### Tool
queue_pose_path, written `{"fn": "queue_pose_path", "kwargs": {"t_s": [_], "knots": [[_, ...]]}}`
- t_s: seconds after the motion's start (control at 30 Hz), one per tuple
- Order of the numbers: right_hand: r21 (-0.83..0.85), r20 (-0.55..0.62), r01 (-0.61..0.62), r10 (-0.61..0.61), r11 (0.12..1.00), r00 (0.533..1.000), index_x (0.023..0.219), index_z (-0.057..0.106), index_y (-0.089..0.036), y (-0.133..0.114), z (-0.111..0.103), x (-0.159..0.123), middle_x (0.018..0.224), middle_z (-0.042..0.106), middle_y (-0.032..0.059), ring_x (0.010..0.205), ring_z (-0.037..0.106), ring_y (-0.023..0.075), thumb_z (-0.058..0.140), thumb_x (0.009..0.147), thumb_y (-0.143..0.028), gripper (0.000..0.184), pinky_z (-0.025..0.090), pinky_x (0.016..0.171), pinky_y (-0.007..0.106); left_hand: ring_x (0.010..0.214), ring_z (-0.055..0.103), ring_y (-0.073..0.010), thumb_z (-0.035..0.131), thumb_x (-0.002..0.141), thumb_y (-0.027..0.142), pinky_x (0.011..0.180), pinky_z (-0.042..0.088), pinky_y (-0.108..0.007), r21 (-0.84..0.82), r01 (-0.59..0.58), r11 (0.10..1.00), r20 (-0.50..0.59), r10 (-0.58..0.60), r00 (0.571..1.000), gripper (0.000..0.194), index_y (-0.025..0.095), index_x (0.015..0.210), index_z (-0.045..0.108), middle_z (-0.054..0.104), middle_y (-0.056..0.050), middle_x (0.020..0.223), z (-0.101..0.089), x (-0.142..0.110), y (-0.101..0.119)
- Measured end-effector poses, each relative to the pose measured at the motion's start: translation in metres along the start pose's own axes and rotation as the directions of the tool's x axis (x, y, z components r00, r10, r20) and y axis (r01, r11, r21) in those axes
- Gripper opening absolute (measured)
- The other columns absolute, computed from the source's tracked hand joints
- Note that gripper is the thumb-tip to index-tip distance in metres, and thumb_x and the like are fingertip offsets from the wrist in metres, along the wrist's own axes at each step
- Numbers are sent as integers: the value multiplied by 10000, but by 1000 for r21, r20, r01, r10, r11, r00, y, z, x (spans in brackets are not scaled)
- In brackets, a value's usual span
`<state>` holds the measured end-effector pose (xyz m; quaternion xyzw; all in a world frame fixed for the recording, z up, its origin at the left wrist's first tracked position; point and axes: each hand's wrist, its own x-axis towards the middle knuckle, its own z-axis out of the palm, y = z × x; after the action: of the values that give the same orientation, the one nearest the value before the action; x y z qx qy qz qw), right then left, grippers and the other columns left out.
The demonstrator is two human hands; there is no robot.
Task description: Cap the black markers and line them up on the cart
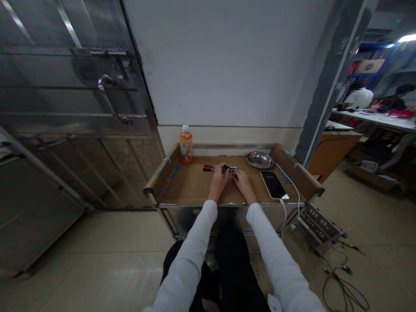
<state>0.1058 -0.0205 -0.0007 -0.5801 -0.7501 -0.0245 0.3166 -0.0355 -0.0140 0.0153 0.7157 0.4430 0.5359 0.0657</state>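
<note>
My left hand and my right hand are close together over the cardboard-lined tray top of a cart. The fingers of both are bent in a pinch around a small dark piece, too small and too covered to name. Just left of my left hand lie two slim pen-like things, one red and one black. Slim pieces with shiny metal ends lie right behind my fingers, partly hidden by them.
An orange drink bottle stands at the tray's back left. Toward the right are a round metal dish and a phone with a white cable. Raised sides edge the tray. Black cables trail on the floor; people sit far right.
</note>
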Motion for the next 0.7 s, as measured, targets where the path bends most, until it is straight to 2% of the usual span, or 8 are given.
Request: {"fn": "queue_pose_path", "kwargs": {"t_s": [0.17,0.27,0.4,0.53,0.6,0.7], "knots": [[7,-2,-7,7,1000,1000,975,647,-185,-2,-2,0,1000,642,90,957,553,206,455,912,-191,202,425,864,321,938,594,-153,426,944,294,878,493,-300,15,55,998,-88,-53,995,262,150,1161,464,572,-101,1066,-1,0,-2],[-22,-10,-46,46,999,999,971,649,-177,-2,-3,0,997,644,90,959,549,208,434,928,-199,220,414,873,312,939,598,-157,414,946,274,868,492,-304,32,110,993,-91,-107,990,231,154,1135,472,574,-104,1077,0,1,-5],[-59,-54,-99,96,993,994,1016,640,-166,0,-4,-1,1001,638,101,966,540,214,402,948,-232,257,404,869,319,892,614,-156,473,922,225,830,499,-291,57,144,988,57,-147,987,135,152,1029,509,606,-82,988,1,1,-7],[-86,-104,-101,91,991,990,1042,637,-162,-1,-6,-1,1018,629,116,963,535,222,351,966,-265,314,402,877,342,862,622,-154,530,900,263,804,499,-282,197,85,977,246,-133,960,111,180,973,533,590,-62,1005,0,-3,-2],[-105,-100,-94,84,990,991,1048,636,-156,-3,-6,-2,1014,623,121,964,535,225,348,968,-275,322,403,884,349,890,619,-164,550,889,260,807,494,-283,282,53,958,295,-140,945,112,176,963,541,572,-73,1038,0,-4,2],[-85,-65,-69,63,994,996,1061,631,-155,-3,-4,-2,1022,617,119,982,540,228,404,950,-271,278,411,896,355,958,602,-182,551,882,213,839,483,-296,353,46,935,306,-162,938,108,158,974,535,555,-93,1066,2,-3,2]]}}
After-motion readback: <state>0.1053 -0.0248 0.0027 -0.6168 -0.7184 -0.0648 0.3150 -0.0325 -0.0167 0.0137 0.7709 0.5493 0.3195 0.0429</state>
